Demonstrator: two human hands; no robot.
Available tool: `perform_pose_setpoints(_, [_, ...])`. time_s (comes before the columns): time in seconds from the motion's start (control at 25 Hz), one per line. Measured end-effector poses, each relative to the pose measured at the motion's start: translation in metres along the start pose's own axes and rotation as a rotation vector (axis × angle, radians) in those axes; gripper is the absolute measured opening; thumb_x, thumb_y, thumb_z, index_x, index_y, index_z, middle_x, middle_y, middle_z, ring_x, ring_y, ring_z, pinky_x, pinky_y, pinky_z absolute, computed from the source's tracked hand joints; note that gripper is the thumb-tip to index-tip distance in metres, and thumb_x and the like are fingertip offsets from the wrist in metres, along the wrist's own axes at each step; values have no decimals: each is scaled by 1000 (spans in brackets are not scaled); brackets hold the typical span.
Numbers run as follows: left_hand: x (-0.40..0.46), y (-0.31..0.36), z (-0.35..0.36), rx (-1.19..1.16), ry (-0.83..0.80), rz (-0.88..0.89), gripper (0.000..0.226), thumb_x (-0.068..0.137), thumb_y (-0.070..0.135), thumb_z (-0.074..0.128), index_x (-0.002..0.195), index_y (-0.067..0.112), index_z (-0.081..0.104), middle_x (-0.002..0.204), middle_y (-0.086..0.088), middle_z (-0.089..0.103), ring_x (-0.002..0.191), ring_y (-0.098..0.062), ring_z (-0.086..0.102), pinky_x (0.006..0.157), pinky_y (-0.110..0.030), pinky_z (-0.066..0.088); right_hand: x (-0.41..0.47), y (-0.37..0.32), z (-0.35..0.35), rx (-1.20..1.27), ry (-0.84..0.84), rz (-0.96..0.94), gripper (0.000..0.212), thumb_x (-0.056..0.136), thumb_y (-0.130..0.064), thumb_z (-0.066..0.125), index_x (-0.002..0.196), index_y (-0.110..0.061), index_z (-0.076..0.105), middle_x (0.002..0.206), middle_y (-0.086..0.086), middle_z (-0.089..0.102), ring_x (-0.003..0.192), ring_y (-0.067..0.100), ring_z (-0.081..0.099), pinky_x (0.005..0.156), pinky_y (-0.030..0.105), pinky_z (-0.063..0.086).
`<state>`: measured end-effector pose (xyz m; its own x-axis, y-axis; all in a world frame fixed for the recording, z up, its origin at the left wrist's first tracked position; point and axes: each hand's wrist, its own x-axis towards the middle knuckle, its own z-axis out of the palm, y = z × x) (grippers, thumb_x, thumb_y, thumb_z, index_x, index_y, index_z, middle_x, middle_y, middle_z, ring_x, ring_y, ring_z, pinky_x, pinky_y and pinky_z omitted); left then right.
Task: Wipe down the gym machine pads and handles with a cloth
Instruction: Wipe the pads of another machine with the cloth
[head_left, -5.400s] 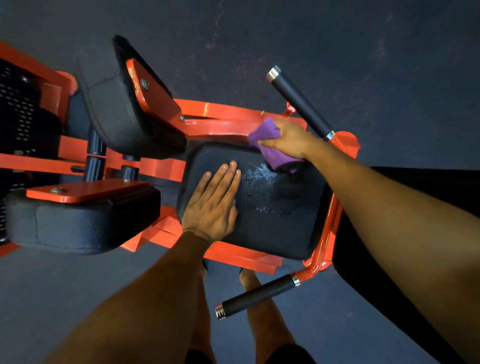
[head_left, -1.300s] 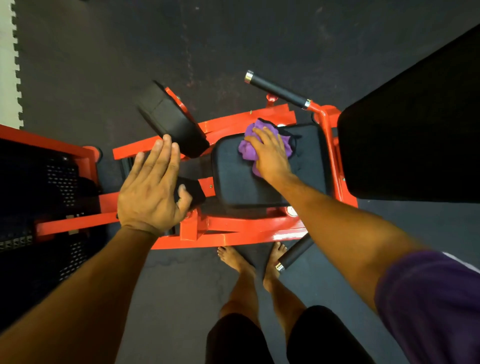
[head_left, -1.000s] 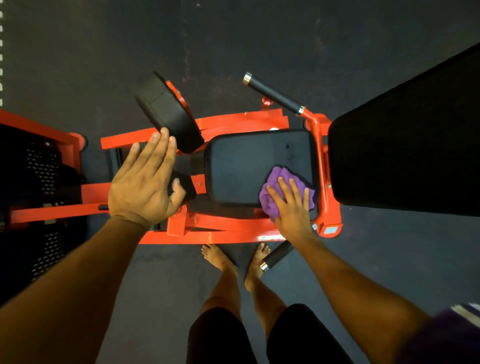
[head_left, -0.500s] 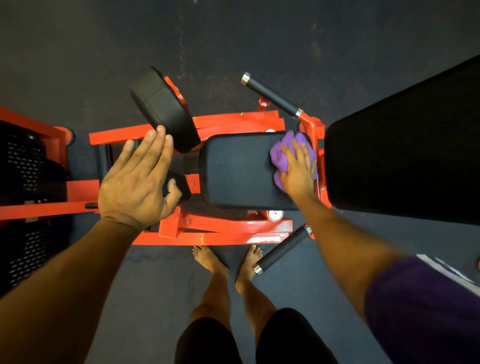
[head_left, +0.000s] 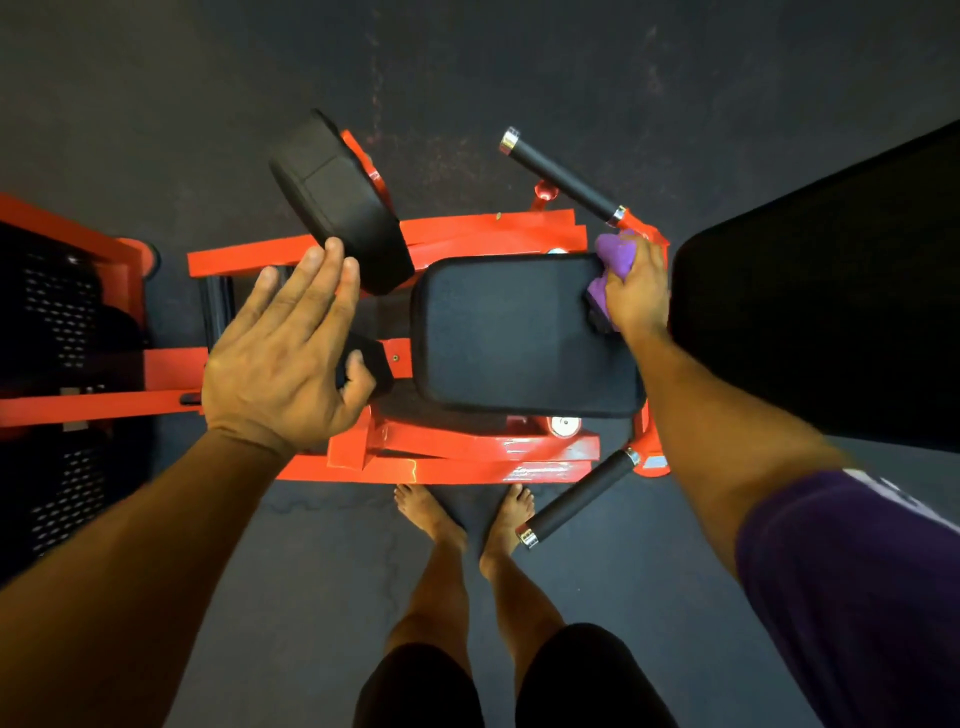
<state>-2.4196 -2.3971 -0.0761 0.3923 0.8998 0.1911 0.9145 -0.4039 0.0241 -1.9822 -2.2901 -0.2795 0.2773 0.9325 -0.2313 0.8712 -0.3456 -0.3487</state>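
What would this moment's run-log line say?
right hand: presses purple cloth on seat pad far corner | left hand: open, hovering

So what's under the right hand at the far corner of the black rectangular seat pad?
A crumpled purple cloth shows beneath the right hand, at the black seat pad corner. The hand hides most of the cloth and the pad edge below.

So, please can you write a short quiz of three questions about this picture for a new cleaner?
1. True or false: the purple cloth is at the far right corner of the seat pad.
2. Which hand holds the cloth?
3. The left hand is: A) wiping a handle, B) open, not holding anything, C) holding a bottle.

Key: 1 true; 2 the right hand; 3 B.
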Motion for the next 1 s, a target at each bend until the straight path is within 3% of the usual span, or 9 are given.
perform_pose_setpoints(0.08, [-1,1,0,-6,4,-8,74,91,32,42,159,3,33,166,-16,29,154,-26,31,124,-48,26,-58,4,-10,103,17,38,38,89,-22,52,124,-29,64,128,4,54,117,22,52,98,33,41])
perform_pose_setpoints(0.2, [-1,-2,1,-10,5,-3,75,90,32,43,158,3,34,166,-16,29,154,-26,31,125,-49,26,-166,3,-26,192,-57,136,58,91,-7,59,148,-14,48,160,16,32,147,30,32,121,39,26])
perform_pose_setpoints(0.28, [0,-1,0,-16,-7,-8,76,88,33,43,158,2,34,166,-16,30,154,-27,31,125,-50,26,-204,2,-32,142,-155,163,61,89,-3,60,148,-15,47,162,16,29,147,34,31,120,43,29])
perform_pose_setpoints(0.4, [0,-1,-1,-37,-57,-32,78,86,33,46,156,1,37,165,-16,32,152,-27,34,123,-52,29,-224,-8,-50,137,-324,172,46,88,-18,54,133,-10,60,146,18,49,130,38,52,107,39,39])
perform_pose_setpoints(0.52, [2,1,-14,-69,-152,-52,77,85,31,49,156,2,38,165,-16,34,149,-28,39,121,-52,31,-245,-44,-78,316,-368,154,43,89,-37,53,125,-19,67,123,3,67,114,21,63,95,29,44])
perform_pose_setpoints(0.6, [6,1,-24,-133,-211,-48,71,91,29,47,157,6,37,166,-14,32,141,-28,45,120,-51,33,-263,-71,-90,496,-354,181,28,95,-19,62,121,-29,66,117,-5,68,110,13,61,93,24,42])
perform_pose_setpoints(0.76, [0,-12,-39,-392,-229,-129,55,106,31,35,158,12,39,166,-7,34,149,-23,39,128,-45,18,-303,-140,-111,795,-248,144,43,94,4,61,107,-36,61,106,-16,67,97,-13,63,87,6,44])
perform_pose_setpoints(0.84, [-24,-28,-41,-431,-228,-177,57,107,35,30,157,9,39,166,-6,34,153,-22,32,128,-49,15,-321,-182,-114,865,-190,76,44,94,3,62,109,-38,62,112,-23,66,104,-16,61,94,9,45])
perform_pose_setpoints(1.0, [-64,-56,-33,-578,-391,-128,68,105,47,24,163,17,5,172,6,0,159,-10,-5,129,-45,11,-327,-279,-97,872,-180,-200,44,93,-14,60,134,-28,59,143,-1,57,136,6,50,114,19,33])
